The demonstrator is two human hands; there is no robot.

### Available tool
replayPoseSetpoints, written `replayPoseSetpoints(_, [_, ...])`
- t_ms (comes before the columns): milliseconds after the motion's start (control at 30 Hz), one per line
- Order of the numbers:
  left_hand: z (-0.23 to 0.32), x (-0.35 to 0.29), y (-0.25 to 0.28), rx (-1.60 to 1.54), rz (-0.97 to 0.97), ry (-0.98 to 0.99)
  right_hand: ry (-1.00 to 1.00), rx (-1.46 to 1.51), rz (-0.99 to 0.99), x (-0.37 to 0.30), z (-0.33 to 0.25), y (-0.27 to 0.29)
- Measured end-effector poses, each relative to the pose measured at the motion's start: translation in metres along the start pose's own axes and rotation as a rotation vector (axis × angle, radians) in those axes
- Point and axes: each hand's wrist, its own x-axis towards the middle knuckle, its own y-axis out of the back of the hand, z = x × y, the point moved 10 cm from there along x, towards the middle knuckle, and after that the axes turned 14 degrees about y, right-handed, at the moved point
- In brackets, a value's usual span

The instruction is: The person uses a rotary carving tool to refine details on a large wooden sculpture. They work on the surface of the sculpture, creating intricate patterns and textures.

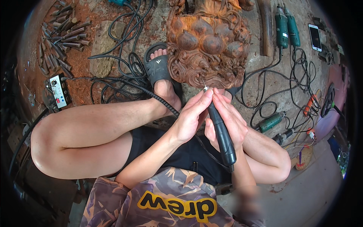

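A brown wood carving with rounded bulges and curling, wavy relief stands between my feet. Both of my hands meet at its near edge around a black rotary carving handpiece. My left hand pinches the handpiece near its metal collar, thumb along the side. From the other side, my right hand closes on the barrel, fingers pointing forward. The thin bit points at the carving's lower edge; whether it touches the wood I cannot tell. A cord trails from the handpiece's rear end.
Several chisels lie heaped at far left, above a white control box. Black cables tangle beside my sandal. At right are a wooden mallet-like handle, green power tools, another green tool and a phone.
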Motion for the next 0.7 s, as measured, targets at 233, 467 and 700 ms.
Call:
replayPoseSetpoints(233, [0.005,0.000,-0.002,0.013,0.020,-0.009,0.015,-0.003,-0.015,-0.003,0.002,0.000])
replayPoseSetpoints(467, [0.008,-0.001,-0.003,0.024,0.062,-0.043,0.056,0.000,0.022,-0.006,0.005,-0.004])
replayPoseSetpoints(700, [0.005,-0.001,-0.001,-0.029,0.062,0.000,0.001,0.002,0.012,0.005,-0.001,0.002])
